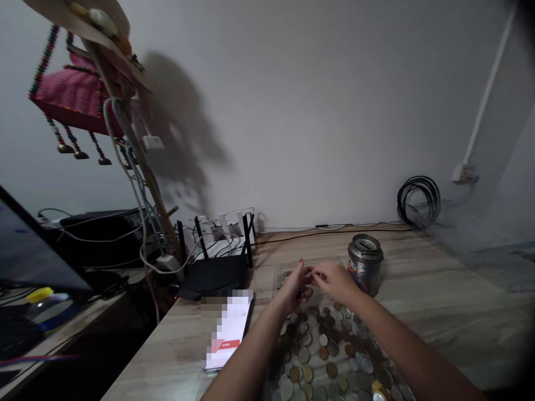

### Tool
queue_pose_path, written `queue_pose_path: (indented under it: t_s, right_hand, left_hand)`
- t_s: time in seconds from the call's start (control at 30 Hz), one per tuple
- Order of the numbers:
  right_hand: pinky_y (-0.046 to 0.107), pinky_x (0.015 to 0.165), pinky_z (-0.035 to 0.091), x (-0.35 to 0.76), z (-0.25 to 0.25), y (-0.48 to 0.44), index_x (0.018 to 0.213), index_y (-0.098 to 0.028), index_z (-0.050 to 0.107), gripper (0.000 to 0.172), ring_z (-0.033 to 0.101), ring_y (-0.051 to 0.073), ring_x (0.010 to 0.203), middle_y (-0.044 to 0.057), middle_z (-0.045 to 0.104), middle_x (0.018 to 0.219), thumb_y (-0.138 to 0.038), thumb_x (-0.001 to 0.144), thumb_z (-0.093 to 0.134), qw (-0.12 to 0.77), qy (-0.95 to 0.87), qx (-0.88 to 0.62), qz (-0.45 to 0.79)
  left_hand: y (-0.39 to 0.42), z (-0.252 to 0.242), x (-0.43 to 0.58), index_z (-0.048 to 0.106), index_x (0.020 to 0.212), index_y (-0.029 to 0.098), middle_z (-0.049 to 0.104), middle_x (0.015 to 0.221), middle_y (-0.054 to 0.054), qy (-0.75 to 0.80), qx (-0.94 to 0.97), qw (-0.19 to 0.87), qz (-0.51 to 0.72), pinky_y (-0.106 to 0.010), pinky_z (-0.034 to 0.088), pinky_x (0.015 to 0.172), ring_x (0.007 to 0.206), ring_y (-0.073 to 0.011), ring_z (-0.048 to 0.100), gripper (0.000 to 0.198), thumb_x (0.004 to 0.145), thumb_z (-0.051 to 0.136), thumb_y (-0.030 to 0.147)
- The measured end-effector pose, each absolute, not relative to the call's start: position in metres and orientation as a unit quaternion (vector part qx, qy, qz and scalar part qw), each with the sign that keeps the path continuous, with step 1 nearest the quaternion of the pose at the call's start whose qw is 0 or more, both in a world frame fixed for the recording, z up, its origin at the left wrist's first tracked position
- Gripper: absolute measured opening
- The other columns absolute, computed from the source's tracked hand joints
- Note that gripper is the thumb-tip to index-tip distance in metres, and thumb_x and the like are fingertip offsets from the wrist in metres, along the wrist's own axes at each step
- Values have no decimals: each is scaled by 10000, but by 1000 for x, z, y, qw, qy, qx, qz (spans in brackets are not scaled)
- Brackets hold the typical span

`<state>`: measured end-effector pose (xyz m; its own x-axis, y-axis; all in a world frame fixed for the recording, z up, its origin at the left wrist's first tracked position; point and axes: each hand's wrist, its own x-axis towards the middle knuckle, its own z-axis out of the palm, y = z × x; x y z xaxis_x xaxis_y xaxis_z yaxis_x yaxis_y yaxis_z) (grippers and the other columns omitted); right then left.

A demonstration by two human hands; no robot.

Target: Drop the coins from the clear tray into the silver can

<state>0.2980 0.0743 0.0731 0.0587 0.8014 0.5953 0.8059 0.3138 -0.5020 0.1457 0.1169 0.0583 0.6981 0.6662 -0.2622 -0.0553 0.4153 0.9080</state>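
Observation:
Many coins [324, 356] lie spread on a clear sheet on the wooden table [438, 312]. My left hand [296, 287] and my right hand [334, 281] meet over the far end of the coin spread, fingers curled and pinched together. What they pinch is too small to make out. A shiny metal money tin [365, 271] with a slot in its lid stands just right of my right hand.
A phone [229, 333] with a lit screen lies left of the coins. A black router [215, 273] with antennas, a power strip and tangled cables sit at the back left. A coiled black cable [418, 200] leans on the wall. A monitor [33, 250] stands at far left.

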Motion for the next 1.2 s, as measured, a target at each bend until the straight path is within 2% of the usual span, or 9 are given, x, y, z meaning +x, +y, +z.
queue_pose_path:
  t_s: [0.1,0.27,0.4,0.57,0.67,0.77,0.87,1.03,1.2]
  right_hand:
    - [292,697,388,326,96,70,767,-228,663,242,549,186,800,49,653,793,-289,812,433,426,-680,-582,-131]
    - [302,631,348,390,109,71,705,-209,665,222,484,212,806,63,627,820,-346,752,496,415,-510,-711,-250]
    - [297,607,348,415,103,75,629,-223,663,193,481,203,765,47,623,801,-357,697,542,386,-516,-741,-191]
    - [321,735,381,392,106,71,878,-198,673,244,501,212,849,72,616,868,-322,764,496,481,-527,-662,-231]
    - [284,705,408,348,99,69,871,-193,665,233,533,174,779,63,620,831,-278,800,461,502,-635,-575,-115]
    - [254,670,422,304,82,70,943,-233,665,230,545,147,741,41,630,857,-258,784,501,409,-774,-481,55]
    - [249,700,421,281,66,72,986,-254,660,264,550,144,783,35,628,896,-241,739,571,338,-829,-428,122]
    - [229,634,409,279,60,72,916,-233,679,213,548,125,704,26,632,823,-220,729,580,340,-821,-445,116]
    - [238,691,400,297,84,65,836,-223,676,215,560,134,767,31,634,822,-243,816,463,400,-773,-492,-3]
  left_hand:
    - [121,58,143,502,1067,161,555,731,-32,319,427,811,241,-148,41,362,362,-17,250,543,825,269,588]
    - [128,58,139,547,995,84,555,666,-64,297,292,867,275,-136,95,343,382,-32,304,441,876,290,421]
    - [130,56,137,526,1053,51,581,707,-99,313,235,860,329,-147,230,359,432,-59,417,444,881,302,394]
    - [126,61,136,450,1176,47,606,831,-138,315,228,848,361,-243,459,586,675,-157,590,523,880,278,442]
    - [123,64,135,397,1229,39,609,859,-156,293,233,848,375,-304,466,694,772,-201,607,599,872,252,498]
    - [121,65,135,393,1243,52,609,797,-124,244,256,860,367,-297,446,655,698,-192,600,647,854,255,551]
    - [118,65,136,430,1230,89,587,696,-64,188,298,873,336,-271,408,576,577,-167,564,661,833,269,592]
    - [115,66,139,479,1205,113,598,746,-67,138,336,888,282,-263,389,579,624,-172,571,675,810,289,626]
    - [117,64,141,513,1156,146,614,893,-102,157,352,877,286,-319,416,706,787,-197,579,602,828,285,596]
